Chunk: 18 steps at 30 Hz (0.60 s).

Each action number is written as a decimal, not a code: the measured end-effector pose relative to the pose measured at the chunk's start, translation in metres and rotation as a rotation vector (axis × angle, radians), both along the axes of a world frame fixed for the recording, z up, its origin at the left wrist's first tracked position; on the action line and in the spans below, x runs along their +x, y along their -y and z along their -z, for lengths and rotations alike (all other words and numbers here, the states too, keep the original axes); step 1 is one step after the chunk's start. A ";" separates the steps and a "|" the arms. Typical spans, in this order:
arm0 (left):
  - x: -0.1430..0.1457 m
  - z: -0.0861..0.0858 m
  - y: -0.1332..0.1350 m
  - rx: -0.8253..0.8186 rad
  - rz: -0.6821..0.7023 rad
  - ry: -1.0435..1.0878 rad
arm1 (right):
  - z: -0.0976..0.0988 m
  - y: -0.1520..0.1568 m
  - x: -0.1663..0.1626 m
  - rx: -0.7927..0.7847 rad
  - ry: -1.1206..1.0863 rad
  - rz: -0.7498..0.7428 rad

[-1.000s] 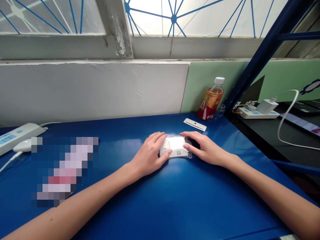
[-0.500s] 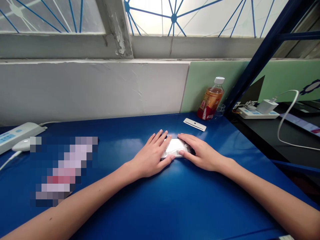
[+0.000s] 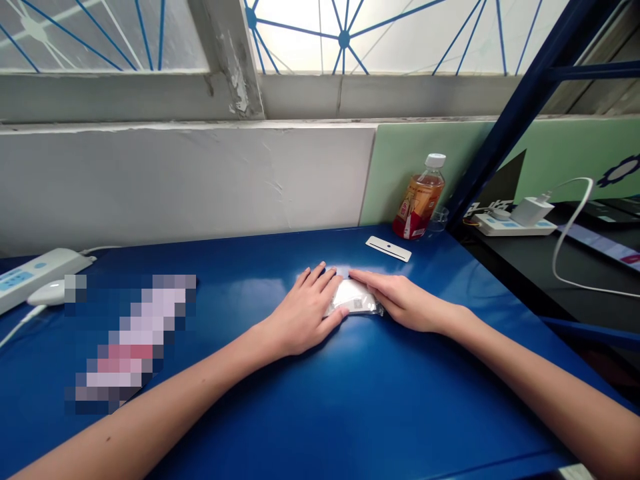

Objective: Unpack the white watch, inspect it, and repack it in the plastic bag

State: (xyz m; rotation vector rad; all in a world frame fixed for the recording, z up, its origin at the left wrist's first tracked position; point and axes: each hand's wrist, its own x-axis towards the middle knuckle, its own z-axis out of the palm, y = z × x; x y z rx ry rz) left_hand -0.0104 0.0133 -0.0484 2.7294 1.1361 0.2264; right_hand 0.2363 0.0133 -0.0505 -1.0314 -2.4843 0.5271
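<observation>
A small white packet in clear plastic wrap (image 3: 353, 293) lies on the blue table (image 3: 320, 407), with a small grey printed square near its front edge. My left hand (image 3: 307, 310) rests over the packet's left side, palm down, fingers spread and thumb along the front edge. At the packet's right end is my right hand (image 3: 405, 300), turned on its side. Its fingers are stretched out, held together and slanting over the back right corner. The right thumb is hidden. Both hands partly cover the packet.
Behind the hands lies a white card with a dark slot (image 3: 389, 249). A drink bottle (image 3: 419, 200) stands by the wall near a blue metal post (image 3: 520, 100). On the left are a power strip (image 3: 37, 273), a white plugged device (image 3: 47, 293) and a blurred-out flat object (image 3: 145, 333).
My right hand has rolled onto its side, and its thumb has left the packet's front edge, baring the right front corner. My left hand stays in place.
</observation>
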 end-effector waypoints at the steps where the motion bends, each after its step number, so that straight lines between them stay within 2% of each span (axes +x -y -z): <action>1: 0.000 -0.001 0.000 -0.001 -0.001 0.000 | -0.001 -0.001 0.000 -0.005 -0.005 -0.006; 10: 0.001 0.000 0.001 0.048 0.036 0.053 | -0.001 -0.002 0.002 -0.080 -0.099 -0.048; 14: -0.001 0.000 0.001 0.036 0.047 0.062 | -0.001 -0.005 0.004 -0.111 -0.130 -0.021; 18: -0.002 -0.001 0.002 0.030 0.036 0.104 | 0.001 -0.004 0.004 -0.047 -0.124 -0.025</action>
